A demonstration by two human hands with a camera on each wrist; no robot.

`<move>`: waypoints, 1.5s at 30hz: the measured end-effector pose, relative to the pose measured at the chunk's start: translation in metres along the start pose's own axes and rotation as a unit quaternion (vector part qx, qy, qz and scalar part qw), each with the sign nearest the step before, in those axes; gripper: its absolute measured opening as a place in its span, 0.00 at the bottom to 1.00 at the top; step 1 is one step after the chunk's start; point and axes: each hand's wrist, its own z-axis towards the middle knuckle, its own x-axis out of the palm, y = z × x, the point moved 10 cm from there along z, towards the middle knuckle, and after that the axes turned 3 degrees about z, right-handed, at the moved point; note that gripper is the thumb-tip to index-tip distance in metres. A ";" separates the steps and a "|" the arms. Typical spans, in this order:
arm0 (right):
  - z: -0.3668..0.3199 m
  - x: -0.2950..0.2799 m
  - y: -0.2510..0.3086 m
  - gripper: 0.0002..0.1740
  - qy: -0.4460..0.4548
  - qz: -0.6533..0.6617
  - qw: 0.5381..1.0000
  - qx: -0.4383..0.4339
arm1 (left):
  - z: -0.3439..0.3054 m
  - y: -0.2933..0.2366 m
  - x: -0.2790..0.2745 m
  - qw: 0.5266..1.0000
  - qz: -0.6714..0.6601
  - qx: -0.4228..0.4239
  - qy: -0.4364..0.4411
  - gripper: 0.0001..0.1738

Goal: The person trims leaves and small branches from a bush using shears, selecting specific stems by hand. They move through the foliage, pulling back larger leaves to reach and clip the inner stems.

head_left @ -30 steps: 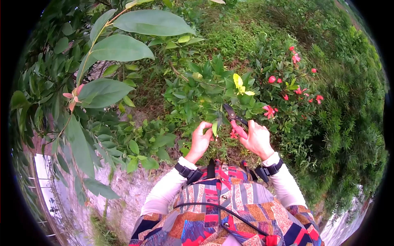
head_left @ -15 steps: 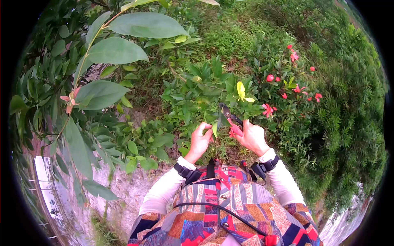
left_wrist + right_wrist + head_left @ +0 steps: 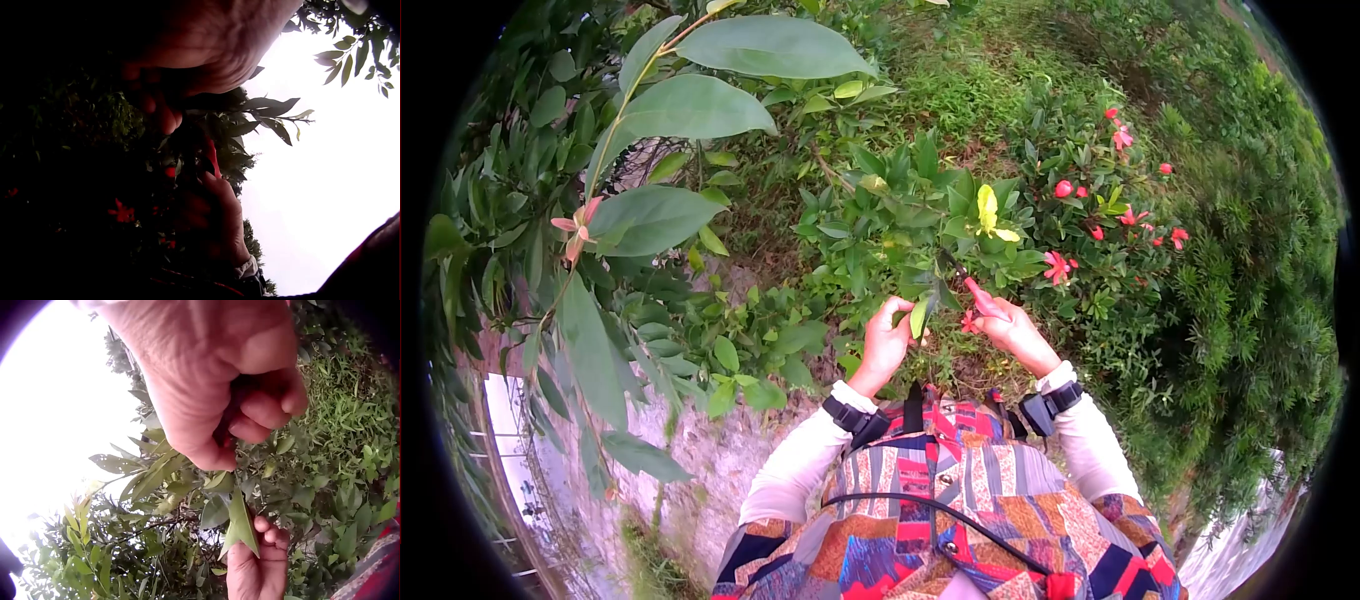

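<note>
In the head view the right hand [image 3: 1022, 338] grips red-handled pruning shears [image 3: 983, 301], whose dark blades point up and left into the leafy shrub [image 3: 900, 215]. The left hand [image 3: 886, 345] pinches a leafy shoot with a light green leaf [image 3: 918, 317], just left of the shears. From the right wrist view, the left hand [image 3: 257, 565] holds the leaves [image 3: 242, 525] between thumb and fingers, below the curled right hand [image 3: 212, 381]. The left wrist view is dark; a red handle [image 3: 214, 157] shows at the right hand [image 3: 219, 219].
Large leaves on a branch [image 3: 700, 108] hang close at the upper left. Red flowers [image 3: 1064, 188] stand on a bush to the right, and yellow leaves [image 3: 987, 208] are above the hands. Dense green foliage [image 3: 1240, 280] fills the far right.
The right hand has turned, and the shears now show edge-on, tips still among the leaves left of it. The left hand has stayed almost in place with the shoot.
</note>
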 end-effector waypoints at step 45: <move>-0.027 0.006 -0.006 0.32 -0.071 -0.353 0.932 -0.048 | -0.020 0.012 -0.021 0.999 -0.029 -0.027 0.006 0.05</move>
